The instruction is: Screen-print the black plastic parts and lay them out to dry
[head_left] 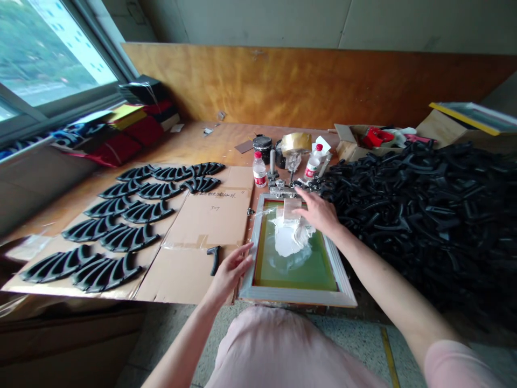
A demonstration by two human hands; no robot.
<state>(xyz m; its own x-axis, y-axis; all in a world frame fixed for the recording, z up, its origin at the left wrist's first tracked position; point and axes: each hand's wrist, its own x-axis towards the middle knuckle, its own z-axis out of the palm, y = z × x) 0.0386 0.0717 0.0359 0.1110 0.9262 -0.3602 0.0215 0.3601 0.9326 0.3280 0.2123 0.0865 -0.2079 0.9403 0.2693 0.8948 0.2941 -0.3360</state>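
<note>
A silk-screen frame [297,293] with a green mesh [294,275] lies at the table's near edge, with a white paste patch [288,241] on the mesh. My right hand [319,213] sits over the frame's far half, its fingers on a pale flat scraper block [293,209] standing in the paste. My left hand [231,269] is at the frame's left side, with its fingers spread and their tips at the wooden edge. A small black curved piece [214,260] lies on the cardboard just beyond that hand.
Rows of black fan-shaped pieces [105,272] lie on flattened cardboard [210,215] to the left. A large heap of black parts [420,215] fills the right. A metal clamp [283,189], plastic bottles [259,170] and a black jar [262,148] stand behind the frame.
</note>
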